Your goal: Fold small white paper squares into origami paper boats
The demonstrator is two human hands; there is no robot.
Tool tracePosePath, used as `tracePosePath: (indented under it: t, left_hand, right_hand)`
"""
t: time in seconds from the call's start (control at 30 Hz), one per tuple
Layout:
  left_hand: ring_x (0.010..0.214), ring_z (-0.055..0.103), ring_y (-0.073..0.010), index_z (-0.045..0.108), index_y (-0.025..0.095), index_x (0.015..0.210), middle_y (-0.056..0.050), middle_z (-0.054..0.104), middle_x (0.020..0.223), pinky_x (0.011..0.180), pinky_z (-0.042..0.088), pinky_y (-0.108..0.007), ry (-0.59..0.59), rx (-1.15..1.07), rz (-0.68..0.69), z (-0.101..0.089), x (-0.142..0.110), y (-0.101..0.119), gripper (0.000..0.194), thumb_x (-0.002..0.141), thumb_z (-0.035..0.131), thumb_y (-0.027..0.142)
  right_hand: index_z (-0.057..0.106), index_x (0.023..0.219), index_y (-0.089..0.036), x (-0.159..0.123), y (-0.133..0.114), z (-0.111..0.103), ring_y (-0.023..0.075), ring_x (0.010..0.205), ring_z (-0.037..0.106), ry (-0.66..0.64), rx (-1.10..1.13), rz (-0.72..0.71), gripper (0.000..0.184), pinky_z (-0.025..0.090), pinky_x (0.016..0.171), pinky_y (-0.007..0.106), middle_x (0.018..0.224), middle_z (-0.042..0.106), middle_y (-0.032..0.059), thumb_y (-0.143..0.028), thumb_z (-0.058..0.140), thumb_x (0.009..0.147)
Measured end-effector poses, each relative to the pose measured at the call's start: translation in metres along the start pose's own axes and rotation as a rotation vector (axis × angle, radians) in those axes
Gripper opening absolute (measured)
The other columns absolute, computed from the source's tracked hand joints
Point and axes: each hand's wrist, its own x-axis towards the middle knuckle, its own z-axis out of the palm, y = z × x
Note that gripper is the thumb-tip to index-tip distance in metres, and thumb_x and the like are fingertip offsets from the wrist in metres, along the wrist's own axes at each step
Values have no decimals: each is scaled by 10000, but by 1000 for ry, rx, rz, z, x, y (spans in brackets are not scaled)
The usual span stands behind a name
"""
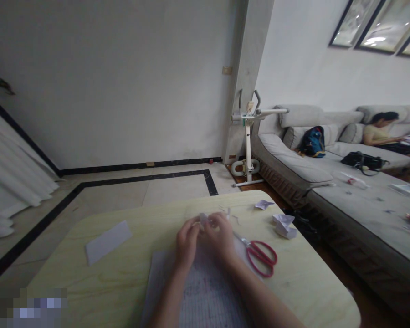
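Above the far end of a lined, written-on sheet point(205, 291), my left hand point(187, 237) and my right hand point(220, 234) come together. Between their fingertips is a small piece of white paper point(203, 218), and both hands are closed on it. My fingers cover part of it, so its exact shape is hard to make out. Scissors point(262, 258) with red handles lie just right of my right hand, their blades partly hidden behind it. Thin paper scraps point(237, 220) are scattered beyond my right hand.
A folded paper strip point(108, 242) lies on the table's left. Toward the right edge are two folded paper pieces, a small one point(264, 204) and a larger one point(284, 226). Beyond the wooden table point(123, 287) stand exercise equipment point(248, 136) and a sofa point(348, 200) with a seated person.
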Motion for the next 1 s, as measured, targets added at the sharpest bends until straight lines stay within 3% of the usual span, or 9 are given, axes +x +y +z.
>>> tracePosePath:
  t: [0.5,0.7,1.0]
  left_hand:
    - [854,651,-213,661,126,973,-86,699,947,750,504,-301,-4,30,3,1,0,0,292,784,526,304]
    - [960,624,-228,664,140,988,-90,689,1004,829,478,-314,-9,65,32,1,0,-1,287,791,526,296]
    - [809,668,-213,642,132,1018,-96,704,931,699,523,-287,15,46,-21,6,-2,6,384,745,608,400]
  right_hand:
    - [579,703,-183,2,-1,0,132,618,491,16,-1,45,51,409,572,242,693,554,8,-155,552,735]
    - [578,695,-185,2,-1,-1,133,611,490,26,-18,40,53,408,563,243,686,551,6,-163,551,735]
    - [584,713,-177,1,0,0,132,620,501,2,7,63,55,410,566,241,716,563,21,-192,560,760]
